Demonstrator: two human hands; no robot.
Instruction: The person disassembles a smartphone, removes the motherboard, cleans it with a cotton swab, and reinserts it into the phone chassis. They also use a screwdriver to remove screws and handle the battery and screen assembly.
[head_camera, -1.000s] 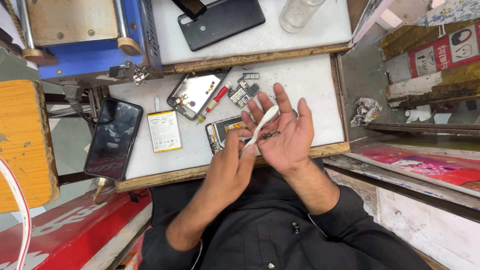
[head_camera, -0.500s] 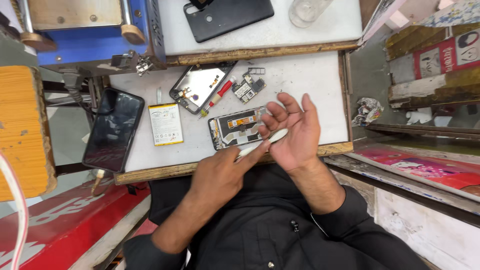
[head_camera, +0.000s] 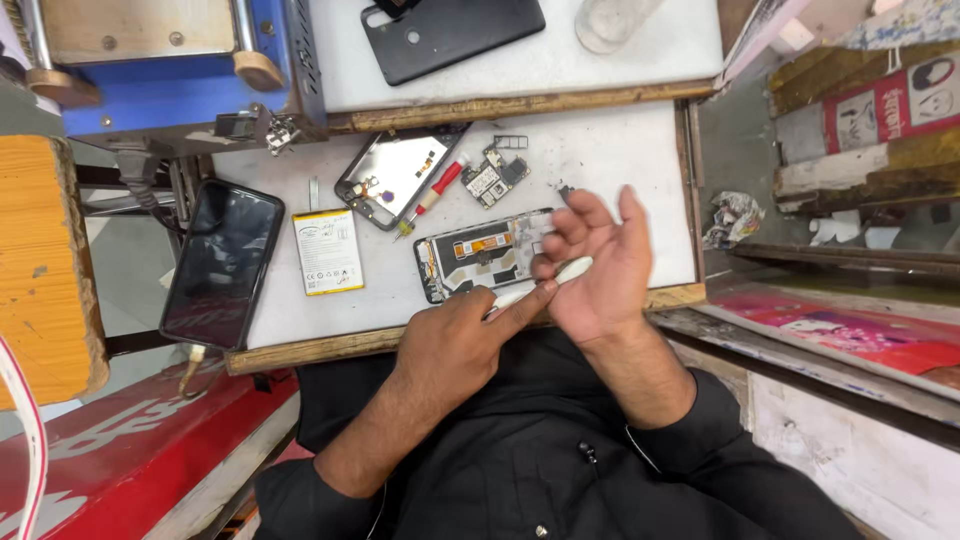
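My left hand (head_camera: 450, 345) is closed around a slim white tool (head_camera: 548, 282), index finger stretched along it. The tool's tip rests against the palm of my right hand (head_camera: 600, 270), which is turned palm up with its fingers apart and slightly curled. Both hands hover over the front edge of the white work board (head_camera: 610, 150). Just beyond them lies an opened phone body (head_camera: 478, 255) with its insides showing, partly hidden by my right fingers.
On the board lie a phone frame (head_camera: 390, 172), a red-handled screwdriver (head_camera: 437, 192), a small circuit board (head_camera: 490, 178) and a pale battery (head_camera: 327, 250). A black phone screen (head_camera: 222, 262) overhangs the left edge. A black back cover (head_camera: 450, 35) and a glass (head_camera: 610, 20) sit farther back.
The white tool has tilted lower across my right palm, and my left hand has slid down toward the board's front edge. The view has shifted slightly.
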